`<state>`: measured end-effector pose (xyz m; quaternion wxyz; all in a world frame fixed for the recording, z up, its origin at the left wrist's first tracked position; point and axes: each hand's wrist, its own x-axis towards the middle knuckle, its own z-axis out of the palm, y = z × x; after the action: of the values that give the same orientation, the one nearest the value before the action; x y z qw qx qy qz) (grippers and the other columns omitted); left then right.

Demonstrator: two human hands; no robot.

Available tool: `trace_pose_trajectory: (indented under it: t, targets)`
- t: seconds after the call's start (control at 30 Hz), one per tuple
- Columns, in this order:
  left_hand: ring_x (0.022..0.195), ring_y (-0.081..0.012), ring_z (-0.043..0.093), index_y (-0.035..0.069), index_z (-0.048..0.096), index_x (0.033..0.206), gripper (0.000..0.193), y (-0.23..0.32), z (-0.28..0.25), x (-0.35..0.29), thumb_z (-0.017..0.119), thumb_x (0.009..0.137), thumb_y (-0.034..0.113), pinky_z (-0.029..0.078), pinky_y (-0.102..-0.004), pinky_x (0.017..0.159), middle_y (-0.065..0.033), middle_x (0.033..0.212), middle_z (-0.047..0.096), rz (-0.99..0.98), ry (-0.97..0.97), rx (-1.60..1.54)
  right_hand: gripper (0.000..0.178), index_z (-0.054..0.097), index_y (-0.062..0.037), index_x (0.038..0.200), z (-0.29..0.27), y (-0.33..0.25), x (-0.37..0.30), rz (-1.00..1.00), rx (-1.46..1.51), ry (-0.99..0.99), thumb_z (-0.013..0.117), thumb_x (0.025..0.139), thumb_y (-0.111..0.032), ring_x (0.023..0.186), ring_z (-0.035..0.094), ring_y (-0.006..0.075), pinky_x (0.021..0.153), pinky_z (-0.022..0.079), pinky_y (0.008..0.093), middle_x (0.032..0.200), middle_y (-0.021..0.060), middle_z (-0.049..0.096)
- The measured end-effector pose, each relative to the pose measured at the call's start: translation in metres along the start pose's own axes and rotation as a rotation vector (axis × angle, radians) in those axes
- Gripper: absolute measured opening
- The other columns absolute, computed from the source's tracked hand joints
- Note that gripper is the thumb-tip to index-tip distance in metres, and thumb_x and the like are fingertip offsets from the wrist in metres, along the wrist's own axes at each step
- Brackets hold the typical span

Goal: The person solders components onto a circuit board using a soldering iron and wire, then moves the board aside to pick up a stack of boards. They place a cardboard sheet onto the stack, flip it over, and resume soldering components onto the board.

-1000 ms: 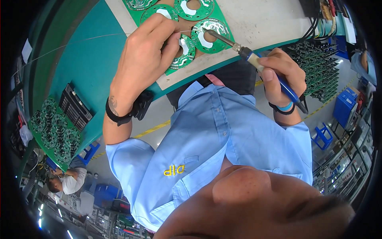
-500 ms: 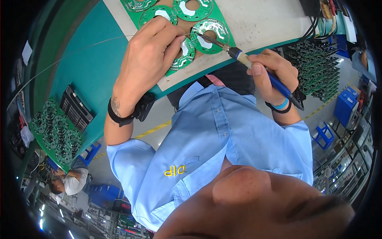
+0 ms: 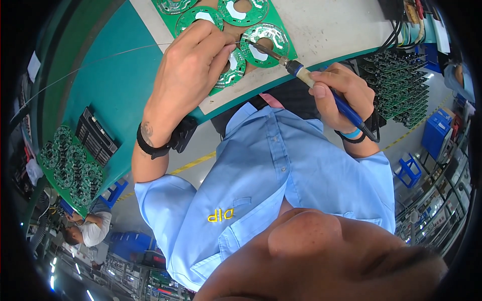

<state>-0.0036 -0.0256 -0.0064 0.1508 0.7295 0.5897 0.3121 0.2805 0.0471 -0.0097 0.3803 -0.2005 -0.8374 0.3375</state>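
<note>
My right hand (image 3: 346,98) is closed round the handle of a soldering iron (image 3: 301,72), blue with a pale grip. The iron's tip rests at the left edge of a round green circuit board (image 3: 278,35) with a hole in its middle. Between thumb and forefinger, my left hand (image 3: 188,65) pinches a thin solder wire (image 3: 120,51), whose end reaches close to the iron's tip. The wire runs off to the far left. Under my left hand lies another round board (image 3: 233,75), partly covered, and more boards of the panel (image 3: 243,12) are behind.
A pale work mat (image 3: 331,30) carries the panel on a green table (image 3: 110,95). At left are a black slotted tray (image 3: 95,135) and a panel of populated boards (image 3: 73,165). More stacked boards (image 3: 396,85) stand at right, below dark cables (image 3: 396,35). Another person (image 3: 90,228) works at lower left.
The soldering iron and my right hand have shifted slightly to the left. My left hand keeps its pinch on the wire, nearly still.
</note>
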Motion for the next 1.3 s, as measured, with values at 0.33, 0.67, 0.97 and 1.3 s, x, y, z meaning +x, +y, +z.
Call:
trace_pose_trajectory:
  t: [0.33,0.67,0.97,1.3]
  targets:
    - [0.083,-0.0319,0.064,0.004,0.071,0.098,0.010,0.001,-0.004,0.001,0.076,0.090,0.006,0.053,-0.0439,0.073,-0.0092,0.086,0.060,0.032,0.051,0.107,0.011,0.069,0.0082,0.101,-0.008,-0.002,0.004,-0.031,-0.027,0.019,0.071,0.095,-0.001,0.059,0.063,0.0198,0.058,0.053,0.0312,0.076,0.0119,0.072]
    - [0.072,-0.0244,0.066,0.002,0.067,0.103,0.015,-0.004,-0.014,-0.005,0.077,0.092,0.003,0.052,-0.0351,0.061,-0.0097,0.088,0.064,-0.101,0.081,0.068,0.016,0.071,0.0055,0.110,-0.018,0.063,0.046,0.036,-0.311,0.301,0.070,0.095,0.001,0.083,0.067,0.0147,0.074,0.053,0.0265,0.091,0.0138,0.070]
    - [0.074,-0.0248,0.065,0.001,0.066,0.103,0.012,-0.005,-0.021,-0.008,0.074,0.093,0.001,0.051,-0.0349,0.062,-0.0109,0.089,0.064,-0.116,0.117,0.004,0.028,0.068,0.0082,0.116,-0.015,0.027,0.022,0.082,0.151,0.241,0.068,0.099,-0.013,0.079,0.059,0.0183,0.070,0.047,0.0301,0.093,0.0140,0.068]
    - [0.086,-0.0302,0.065,0.002,0.069,0.098,0.011,-0.011,-0.032,-0.009,0.075,0.089,0.001,0.051,-0.0408,0.080,-0.0103,0.092,0.068,-0.065,0.064,0.194,0.019,0.071,0.0096,0.099,-0.015,0.027,0.027,0.012,0.286,0.018,0.067,0.090,-0.007,0.057,0.051,0.0167,0.055,0.039,0.0313,0.066,0.0083,0.058]
